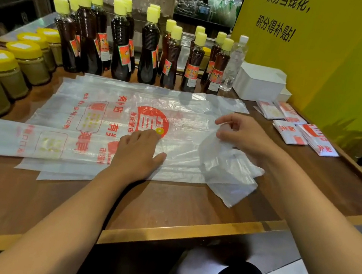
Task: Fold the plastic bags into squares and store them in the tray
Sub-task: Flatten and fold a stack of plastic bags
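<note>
A long strip of folded translucent plastic bag (40,143) with red print lies across a stack of flat plastic bags (115,101) on the wooden counter. My left hand (136,151) presses flat on the strip near its middle. My right hand (243,136) pinches the strip's right end (224,171), which is lifted and crumpled. Several folded square bags (289,135) lie at the right, near a white tray (259,83) at the back right.
Rows of dark sauce bottles (121,41) with yellow caps stand behind the bags. Yellow-lidded jars (7,68) line the left side. A clear water bottle (234,62) stands beside the tray. A yellow sign wall (328,53) closes the right.
</note>
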Motion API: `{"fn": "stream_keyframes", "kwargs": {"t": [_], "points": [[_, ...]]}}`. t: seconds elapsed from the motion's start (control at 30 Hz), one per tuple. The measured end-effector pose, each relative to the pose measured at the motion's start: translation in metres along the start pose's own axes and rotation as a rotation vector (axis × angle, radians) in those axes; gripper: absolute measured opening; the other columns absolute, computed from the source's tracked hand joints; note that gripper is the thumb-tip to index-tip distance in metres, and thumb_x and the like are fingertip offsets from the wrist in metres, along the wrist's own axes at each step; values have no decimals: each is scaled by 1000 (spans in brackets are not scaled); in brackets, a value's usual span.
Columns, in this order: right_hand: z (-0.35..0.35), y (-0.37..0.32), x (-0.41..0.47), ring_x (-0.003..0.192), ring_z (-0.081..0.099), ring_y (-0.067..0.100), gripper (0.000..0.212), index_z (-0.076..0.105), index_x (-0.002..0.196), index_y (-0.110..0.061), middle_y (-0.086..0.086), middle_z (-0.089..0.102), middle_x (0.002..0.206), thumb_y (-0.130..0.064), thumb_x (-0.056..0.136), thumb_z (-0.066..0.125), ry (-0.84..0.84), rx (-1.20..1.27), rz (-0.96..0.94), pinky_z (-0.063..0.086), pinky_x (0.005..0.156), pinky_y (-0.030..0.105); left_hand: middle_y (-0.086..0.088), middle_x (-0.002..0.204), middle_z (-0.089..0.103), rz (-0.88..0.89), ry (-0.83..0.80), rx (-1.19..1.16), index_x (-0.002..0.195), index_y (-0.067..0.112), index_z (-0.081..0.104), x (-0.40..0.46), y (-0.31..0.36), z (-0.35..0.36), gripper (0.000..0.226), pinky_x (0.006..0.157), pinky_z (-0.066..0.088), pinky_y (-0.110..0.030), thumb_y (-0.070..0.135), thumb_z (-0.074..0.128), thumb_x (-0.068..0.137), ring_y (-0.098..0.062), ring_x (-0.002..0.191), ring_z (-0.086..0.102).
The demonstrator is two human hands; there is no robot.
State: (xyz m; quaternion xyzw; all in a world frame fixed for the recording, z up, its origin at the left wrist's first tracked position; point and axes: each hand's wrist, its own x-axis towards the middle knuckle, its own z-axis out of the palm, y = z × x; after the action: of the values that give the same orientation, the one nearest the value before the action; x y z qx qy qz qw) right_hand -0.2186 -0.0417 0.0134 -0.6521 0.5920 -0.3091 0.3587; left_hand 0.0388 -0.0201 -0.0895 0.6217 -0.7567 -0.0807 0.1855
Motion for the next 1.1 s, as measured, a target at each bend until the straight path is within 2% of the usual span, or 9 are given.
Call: {"fn": "stream_keyframes", "kwargs": {"t": [0.2, 0.27, 0.4, 0.5, 0.67, 0.77, 0.9, 1.0, 1.1], "points": [[49, -19, 9, 103, 71, 24, 30, 62, 126, -13, 11, 66, 120, -22, 97, 66, -239, 370, 169, 59, 91, 36, 2, 155, 39, 5, 10, 0, 147, 25, 38, -1, -1, 1, 50, 117, 23, -46, 45, 46, 102, -24, 142, 33], [65, -13, 10, 106, 71, 25, 28, 60, 127, -11, 15, 65, 120, -19, 100, 60, -206, 430, 145, 56, 98, 39, 1, 150, 42, 13, 31, -15, 143, 23, 41, -1, -2, 2, 41, 115, 24, -44, 34, 41, 103, -22, 137, 37], [89, 4, -1, 101, 73, 23, 26, 62, 122, -9, 16, 70, 111, -1, 104, 46, -24, 551, 5, 58, 93, 32, -1, 143, 50, -40, 111, -141, 141, 22, 46, 3, 0, 2, 37, 114, 34, -44, 19, 39, 104, -23, 129, 47], [102, 11, -2, 103, 72, 26, 27, 64, 119, -9, 17, 70, 107, -2, 105, 42, -12, 584, -41, 57, 94, 32, -1, 152, 45, -60, 129, -225, 147, 25, 41, 5, 2, 2, 41, 115, 32, -48, 27, 35, 106, -25, 136, 44], [104, 7, 1, 90, 72, 27, 20, 64, 106, -7, 10, 71, 91, -2, 104, 44, -112, 667, -74, 58, 87, 33, 3, 154, 35, 53, 42, 38, 148, 37, 33, 0, -2, 6, 44, 114, 24, -46, 41, 37, 104, -23, 140, 32], [95, 7, 3, 89, 71, 26, 22, 65, 97, -9, 7, 70, 92, 1, 102, 47, -29, 788, -50, 59, 87, 38, 3, 153, 36, 57, 31, 67, 147, 37, 35, 0, -3, 6, 43, 114, 23, -45, 41, 38, 104, -22, 140, 31], [65, 28, 0, 96, 66, 10, 21, 70, 100, -23, -9, 69, 100, -7, 98, 58, 310, 220, -102, 55, 86, 24, 5, 154, 34, 64, 37, 78, 149, 31, 34, -3, 0, 4, 45, 115, 21, -42, 39, 36, 104, -20, 141, 28], [63, 48, -3, 108, 55, 14, 15, 71, 105, -27, -9, 66, 107, -29, 99, 57, 288, -199, -21, 45, 89, 30, 4, 156, 31, 48, 24, 81, 151, 25, 32, -4, 2, 1, 48, 117, 19, -42, 37, 34, 104, -20, 143, 26], [69, 49, -1, 116, 46, 23, 33, 73, 96, -27, -6, 64, 112, -53, 97, 52, 221, -474, 64, 34, 89, 38, 2, 158, 29, 28, 2, 79, 153, 22, 30, -5, 4, 0, 51, 118, 17, -42, 36, 34, 104, -21, 145, 24]]}}
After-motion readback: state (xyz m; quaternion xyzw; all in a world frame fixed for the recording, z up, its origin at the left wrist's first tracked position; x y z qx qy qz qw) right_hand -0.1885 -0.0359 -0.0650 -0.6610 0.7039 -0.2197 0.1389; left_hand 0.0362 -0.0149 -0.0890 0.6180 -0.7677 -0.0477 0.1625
